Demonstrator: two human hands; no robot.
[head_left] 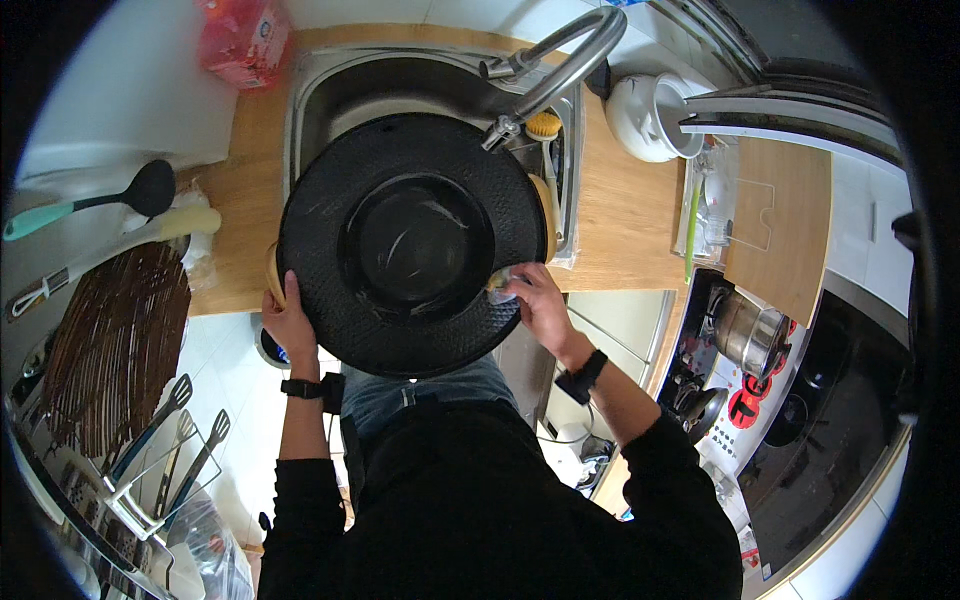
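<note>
Over the front edge of the counter [240,250], partly across the sink [390,80], is the pan [390,322] — left hand [288,325] grasping it at the handle [272,273], right hand [543,305] pinching a pad [498,284] against it — and firm, overlapping strokes with a steady left hold should work best.

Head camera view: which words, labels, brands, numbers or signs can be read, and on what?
Red translucent plastic package: small print, too blurred to read.
White flat surface with red discs: large dark characters; I won't copy them.
Wide round black pan: no lettering visible.
</note>
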